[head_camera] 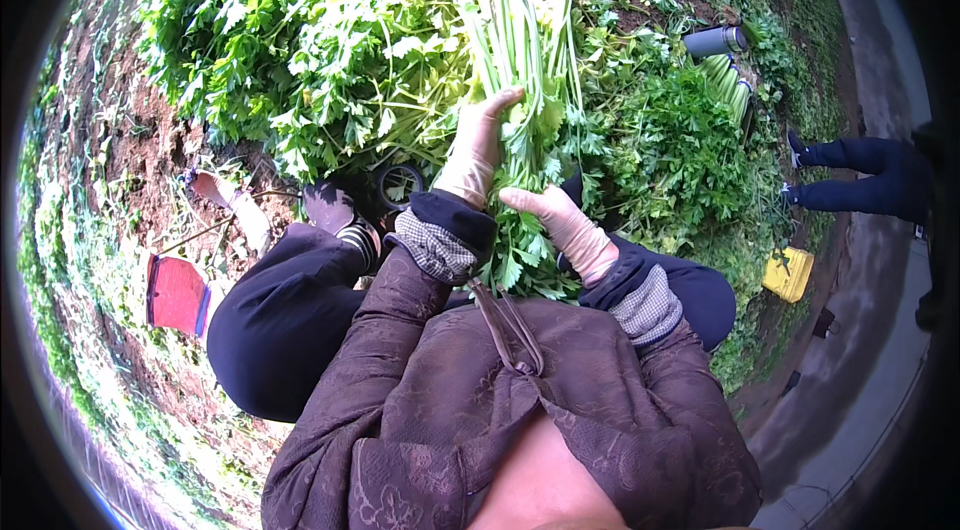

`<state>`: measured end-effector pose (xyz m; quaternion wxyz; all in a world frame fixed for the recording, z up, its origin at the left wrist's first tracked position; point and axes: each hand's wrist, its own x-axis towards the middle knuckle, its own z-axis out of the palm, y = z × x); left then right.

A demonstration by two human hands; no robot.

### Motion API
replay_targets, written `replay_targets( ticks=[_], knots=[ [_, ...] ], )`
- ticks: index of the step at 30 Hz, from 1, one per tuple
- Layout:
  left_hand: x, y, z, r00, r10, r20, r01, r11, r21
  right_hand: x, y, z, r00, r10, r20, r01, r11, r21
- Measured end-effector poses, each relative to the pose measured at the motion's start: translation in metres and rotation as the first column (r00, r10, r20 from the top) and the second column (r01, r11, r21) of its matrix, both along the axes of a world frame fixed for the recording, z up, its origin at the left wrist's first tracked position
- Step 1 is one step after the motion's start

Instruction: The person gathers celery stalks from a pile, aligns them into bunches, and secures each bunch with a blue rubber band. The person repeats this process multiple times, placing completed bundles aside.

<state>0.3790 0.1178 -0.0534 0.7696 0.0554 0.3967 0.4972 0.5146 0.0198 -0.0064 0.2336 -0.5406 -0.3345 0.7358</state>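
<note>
In front of my chest lies a bunch of leafy celery [517,42], its pale roots pointing away from me and its leaves towards my lap. Gloved, my left hand [476,140] is wrapped round the stalks from the left side, thumb across the top. My right hand [564,226], gloved too, is at the leafy end on the right, with its thumb over the leaves; its fingers are mostly hidden, so its hold cannot be made out. A large heap of celery [300,42] lies beyond and to the left of my left hand.
To the right are more celery plants [675,147], a tied bundle of stalks [726,86] and a grey cylinder [712,42]. Farther right are a yellow container [788,273] and another person's legs [855,177]. A red object [177,293] lies left, and a small wheel [397,185] is near my foot.
</note>
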Motion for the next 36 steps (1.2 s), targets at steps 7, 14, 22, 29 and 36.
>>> replay_targets(
  ticks=[7, 14, 22, 29, 36],
  knots=[
    [-0.047, 0.0, -0.056, 0.639, -0.052, -0.767, 0.04, 0.999, -0.035, 0.038, 0.022, -0.058, 0.829, 0.194, 0.524, -0.117, 0.977, -0.176],
    [-0.047, 0.017, -0.036, 0.091, 0.352, -0.931, 0.481, 0.803, 0.351, 0.09, 0.066, 0.097, 0.599, 0.291, 0.746, -0.465, 0.885, 0.027],
    [-0.025, 0.02, 0.055, 0.821, 0.232, -0.521, 0.286, 0.623, 0.728, 0.08, 0.07, 0.247, 0.279, 0.457, 0.844, -0.676, 0.718, -0.166],
    [-0.136, 0.044, 0.019, 0.308, 0.247, -0.919, 0.043, 0.961, 0.273, 0.081, 0.043, 0.292, -0.008, 0.411, 0.911, -0.752, 0.598, -0.277],
    [-0.036, -0.01, 0.102, 0.605, 0.399, -0.689, 0.495, 0.491, 0.717, 0.05, 0.034, 0.306, -0.259, 0.341, 0.904, -0.802, 0.445, -0.398]
  ],
)
